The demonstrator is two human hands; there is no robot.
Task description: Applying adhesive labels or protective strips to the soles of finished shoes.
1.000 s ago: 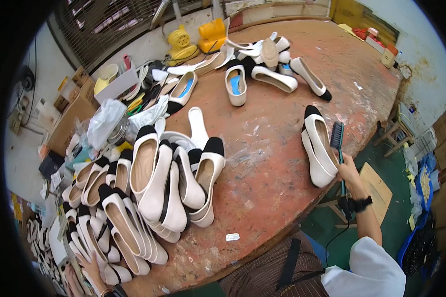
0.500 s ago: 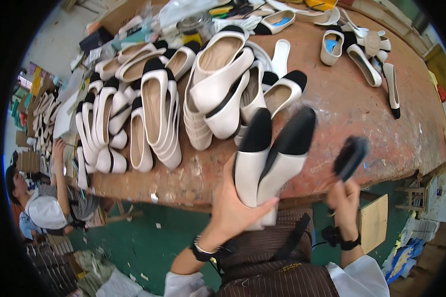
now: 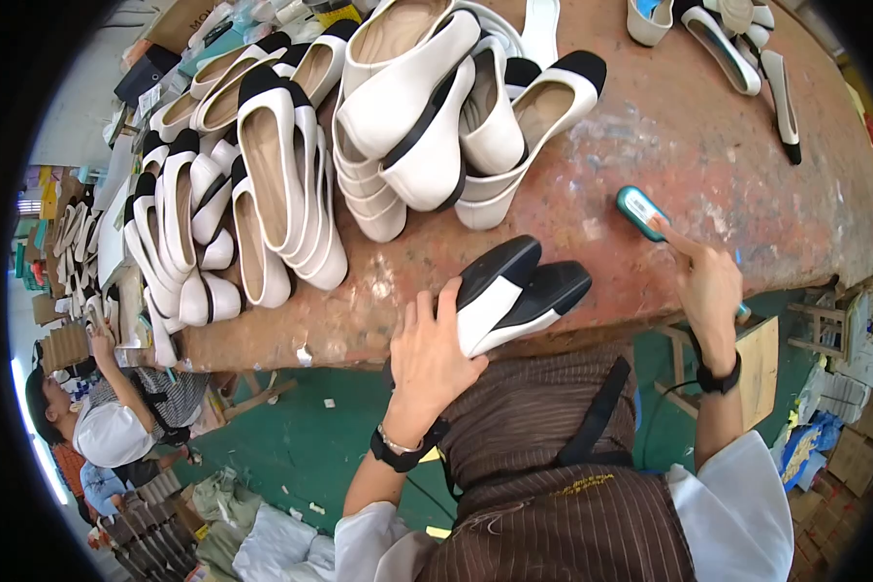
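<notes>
In my left hand (image 3: 422, 344) is a pair of white flat shoes (image 3: 487, 312), gripped at the heel end over the table's near edge. Their dark soles are turned partly upward, and the toes point away to the right. My right hand (image 3: 708, 286) closes round a teal-backed brush (image 3: 642, 213), one finger stretched along it. The brush head lies over the table top, right of the shoes and apart from them; its bristles are hidden underneath.
White flats with black toes stand in stacks (image 3: 291, 194) on the worn reddish table (image 3: 669, 145). A few loose shoes (image 3: 718, 48) lie at the far right. Another person (image 3: 107, 417) works at the left. Below the table's right side stands a wooden board (image 3: 755, 373).
The shoes have tipped from black toes up to soles showing. My right hand has turned over and moved away, so the brush now shows its teal back. The view has shifted.
</notes>
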